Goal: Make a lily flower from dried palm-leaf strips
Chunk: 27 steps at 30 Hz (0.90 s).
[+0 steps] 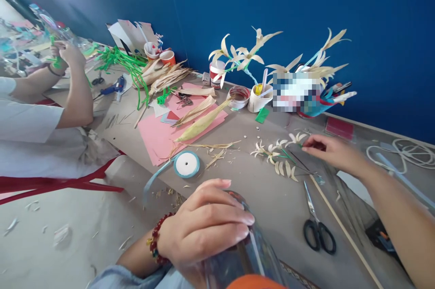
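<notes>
My left hand [207, 223], with a beaded bracelet at the wrist, is wrapped over a clear plastic container [268, 257] with an orange lid [254, 282] close to my body. Out to the right, my right hand [326, 151] has its fingers pinched at the green stem of a small cream flower [297, 138]. More small handmade flowers [271, 153] lie just left of these fingers, with loose cream petals [286, 170] below them. Black-handled scissors [317, 230] rest on the table in front of my right hand, beside a thin wooden stick [343, 225].
A blue ribbon roll [186, 164], pink paper [152, 137] and dried corn husks [204, 121] lie to the left. Taller flowers [246, 55] stand in cups along the blue wall. White cable [404, 153] coils at right. A co-worker's hands [70, 55] hold green material at far left.
</notes>
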Motion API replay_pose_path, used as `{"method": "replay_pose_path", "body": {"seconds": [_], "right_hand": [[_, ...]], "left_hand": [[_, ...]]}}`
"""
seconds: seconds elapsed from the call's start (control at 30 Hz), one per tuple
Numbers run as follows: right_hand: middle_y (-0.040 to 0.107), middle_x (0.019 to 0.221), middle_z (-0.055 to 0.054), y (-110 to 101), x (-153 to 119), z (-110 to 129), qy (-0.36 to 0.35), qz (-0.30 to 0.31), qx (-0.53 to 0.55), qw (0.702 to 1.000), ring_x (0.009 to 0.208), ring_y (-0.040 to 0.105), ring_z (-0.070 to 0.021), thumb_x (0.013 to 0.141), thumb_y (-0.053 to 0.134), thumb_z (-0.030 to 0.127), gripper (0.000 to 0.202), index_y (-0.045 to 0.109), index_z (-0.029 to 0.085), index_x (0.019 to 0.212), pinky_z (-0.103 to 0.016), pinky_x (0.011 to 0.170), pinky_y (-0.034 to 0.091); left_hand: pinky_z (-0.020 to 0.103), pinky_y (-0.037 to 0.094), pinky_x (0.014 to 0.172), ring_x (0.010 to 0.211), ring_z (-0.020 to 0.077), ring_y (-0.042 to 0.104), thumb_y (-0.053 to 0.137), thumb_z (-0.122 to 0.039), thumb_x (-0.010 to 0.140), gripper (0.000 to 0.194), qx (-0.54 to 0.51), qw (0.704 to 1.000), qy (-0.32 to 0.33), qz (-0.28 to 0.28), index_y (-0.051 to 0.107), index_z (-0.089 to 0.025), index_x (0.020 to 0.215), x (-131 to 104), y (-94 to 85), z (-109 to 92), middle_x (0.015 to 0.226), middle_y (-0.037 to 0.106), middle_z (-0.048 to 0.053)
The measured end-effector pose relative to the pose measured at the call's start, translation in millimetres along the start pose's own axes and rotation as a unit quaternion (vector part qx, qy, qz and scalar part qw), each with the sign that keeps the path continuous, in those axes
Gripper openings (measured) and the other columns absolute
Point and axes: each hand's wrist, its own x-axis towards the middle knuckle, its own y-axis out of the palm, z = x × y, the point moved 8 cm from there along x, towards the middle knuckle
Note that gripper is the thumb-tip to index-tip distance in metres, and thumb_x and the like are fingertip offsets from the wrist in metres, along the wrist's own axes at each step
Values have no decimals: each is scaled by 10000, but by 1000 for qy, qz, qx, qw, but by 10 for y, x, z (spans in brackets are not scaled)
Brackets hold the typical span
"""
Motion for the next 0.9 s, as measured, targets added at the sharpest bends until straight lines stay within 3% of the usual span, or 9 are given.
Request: {"method": "replay_pose_path", "body": {"seconds": [0.1,0.2,0.37,0.5,0.7,0.9], "right_hand": [[715,695,-23,133,-14,80,10,50,3,999,615,667,-207,785,586,486,244,644,249,799,-271,536,474],[716,831,-52,107,-103,202,26,8,-29,999,712,663,-239,832,554,472,232,627,261,894,-304,575,457],[700,933,-68,339,-262,569,-96,31,-68,993,812,658,-257,842,510,347,174,650,249,874,-330,668,474],[701,899,-72,430,-252,533,-98,21,-53,994,793,654,-255,840,505,316,179,667,242,861,-336,671,479],[711,828,-63,273,-214,302,-17,-42,35,998,669,639,-234,859,535,469,268,675,241,851,-346,613,492],[699,908,-46,375,-266,479,-29,-1,-12,1000,673,645,-201,853,524,416,254,687,228,903,-315,599,465]], "left_hand": [[523,446,1074,1071,248,628,493,-550,931,610,6,1000,-1,-8,485,-96,1338,-8,-13,-20,1093,730,161],[513,460,1063,1056,246,640,517,-511,934,572,19,1000,-8,-12,481,-111,1341,-9,-31,-27,1081,736,150],[515,453,1067,1065,242,635,488,-501,952,544,17,1000,-3,-1,475,-122,1342,3,-17,-36,1089,735,142],[517,451,1069,1079,238,628,484,-356,982,417,16,1000,12,4,492,-103,1313,20,-1,-58,1097,731,148],[519,448,1071,1089,234,625,447,-254,999,360,9,1000,1,-1,494,-107,1324,16,5,-63,1111,728,146],[535,449,1063,1089,244,627,445,-240,998,409,22,1000,4,-6,447,-123,1390,-5,3,-67,1119,731,146]]}}
